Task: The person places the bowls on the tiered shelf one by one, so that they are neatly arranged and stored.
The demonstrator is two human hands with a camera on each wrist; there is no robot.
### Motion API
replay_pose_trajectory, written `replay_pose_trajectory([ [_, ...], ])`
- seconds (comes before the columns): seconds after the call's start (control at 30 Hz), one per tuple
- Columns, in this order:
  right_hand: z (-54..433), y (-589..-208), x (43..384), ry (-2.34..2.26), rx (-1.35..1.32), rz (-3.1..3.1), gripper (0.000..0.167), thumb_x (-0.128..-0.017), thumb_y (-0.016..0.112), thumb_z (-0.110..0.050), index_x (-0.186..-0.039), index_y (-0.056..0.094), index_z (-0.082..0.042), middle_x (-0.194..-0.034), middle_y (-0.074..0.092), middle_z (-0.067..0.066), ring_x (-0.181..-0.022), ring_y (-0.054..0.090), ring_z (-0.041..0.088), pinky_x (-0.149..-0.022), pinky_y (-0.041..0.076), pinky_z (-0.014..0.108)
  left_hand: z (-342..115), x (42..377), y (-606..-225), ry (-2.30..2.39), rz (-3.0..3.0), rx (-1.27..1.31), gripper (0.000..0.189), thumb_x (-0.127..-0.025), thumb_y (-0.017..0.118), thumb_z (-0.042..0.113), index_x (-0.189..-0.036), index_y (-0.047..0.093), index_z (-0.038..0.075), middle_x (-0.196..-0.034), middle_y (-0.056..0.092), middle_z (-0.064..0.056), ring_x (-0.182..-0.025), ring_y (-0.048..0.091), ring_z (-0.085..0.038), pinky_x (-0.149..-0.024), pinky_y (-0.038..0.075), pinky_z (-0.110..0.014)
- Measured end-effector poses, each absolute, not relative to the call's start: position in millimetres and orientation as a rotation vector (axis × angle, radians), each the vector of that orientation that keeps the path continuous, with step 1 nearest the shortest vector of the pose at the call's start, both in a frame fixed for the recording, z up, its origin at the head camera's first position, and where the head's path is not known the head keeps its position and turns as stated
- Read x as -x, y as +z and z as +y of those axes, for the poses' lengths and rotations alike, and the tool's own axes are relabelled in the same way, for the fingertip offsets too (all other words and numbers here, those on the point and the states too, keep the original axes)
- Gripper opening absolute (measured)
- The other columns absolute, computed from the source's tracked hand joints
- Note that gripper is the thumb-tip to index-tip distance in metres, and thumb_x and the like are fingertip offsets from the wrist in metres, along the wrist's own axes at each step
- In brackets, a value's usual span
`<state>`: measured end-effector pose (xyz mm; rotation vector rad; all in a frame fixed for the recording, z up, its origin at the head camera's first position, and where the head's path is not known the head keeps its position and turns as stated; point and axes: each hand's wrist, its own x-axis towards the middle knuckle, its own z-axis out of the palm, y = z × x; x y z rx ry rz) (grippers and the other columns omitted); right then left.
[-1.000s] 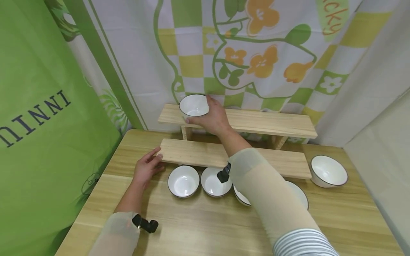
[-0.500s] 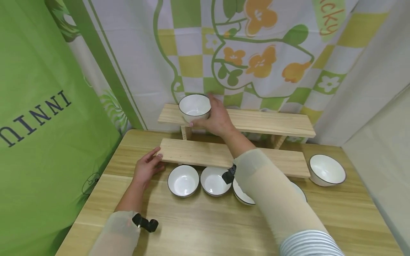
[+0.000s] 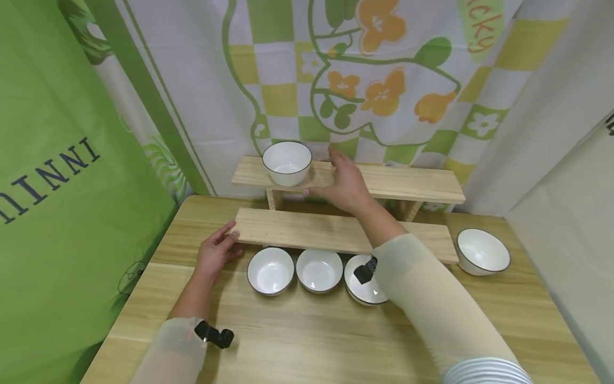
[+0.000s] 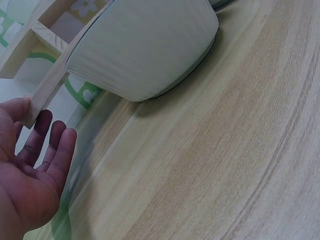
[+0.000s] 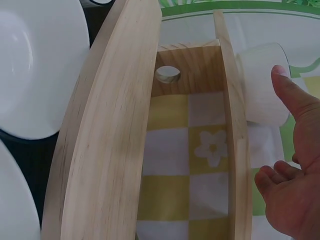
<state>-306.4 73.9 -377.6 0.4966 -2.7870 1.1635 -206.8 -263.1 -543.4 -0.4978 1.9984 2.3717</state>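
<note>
On the left end of the upper shelf board (image 3: 393, 181) stands a white bowl (image 3: 287, 164) with a dark rim. My right hand (image 3: 347, 184) is just right of it, thumb and fingers spread, with a gap between them and the bowl. The right wrist view shows that bowl (image 5: 262, 85) beyond the thumb. My left hand (image 3: 217, 253) pinches the left end of the lower shelf board (image 3: 297, 228), thumb at the top edge and fingers under it. In the left wrist view the left hand (image 4: 35, 170) holds the corner of the board.
Several similar bowls stand in a row before the lower board: one at the left (image 3: 271, 271), a middle one (image 3: 319, 271), and another (image 3: 363, 282) partly behind my right sleeve. A further bowl (image 3: 483, 252) stands right of the two-tier wooden stand. A patterned curtain (image 3: 201, 106) hangs behind.
My right hand has let go of the bowl on the upper board and moved right, away from it. The left hand keeps its place at the lower board's end.
</note>
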Motion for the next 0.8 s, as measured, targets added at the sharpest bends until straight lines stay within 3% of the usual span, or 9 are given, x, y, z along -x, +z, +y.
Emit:
replay_pose_trajectory([
  [0.17, 87, -377, 299, 1.287, -0.474, -2.756, 0.124, -0.071, 0.095, -0.051, -0.165, 0.025, -0.013, -0.164, 0.035, 0.013, -0.141, 0.046, 0.038, -0.114, 0.047, 0.046, -264, 206, -542, 2.366, 2.018, 0.513, 0.054, -0.1, 0.073, 0.019, -0.15, 0.056, 0.013, -0.105, 0.067, -0.001, -0.092, 0.068, -0.019, -0.091, 0.063, -0.04],
  [0.53, 106, -378, 284, 1.389, -0.428, -2.752, 0.122, -0.073, 0.093, -0.054, -0.167, 0.022, -0.018, -0.164, 0.035, 0.012, -0.142, 0.045, 0.039, -0.115, 0.047, 0.047, -263, 207, -543, 2.339, 2.032, 0.513, 0.056, -0.1, 0.073, 0.023, -0.152, 0.054, 0.013, -0.106, 0.066, 0.0, -0.096, 0.067, -0.02, -0.093, 0.062, -0.039],
  [0.8, 118, -379, 275, 1.438, -0.381, -2.75, 0.123, -0.072, 0.094, -0.052, -0.166, 0.023, -0.015, -0.164, 0.035, 0.012, -0.143, 0.044, 0.04, -0.117, 0.045, 0.046, -262, 207, -543, 2.33, 2.033, 0.502, 0.057, -0.1, 0.073, 0.024, -0.152, 0.053, 0.014, -0.107, 0.066, 0.0, -0.098, 0.067, -0.02, -0.093, 0.062, -0.037],
])
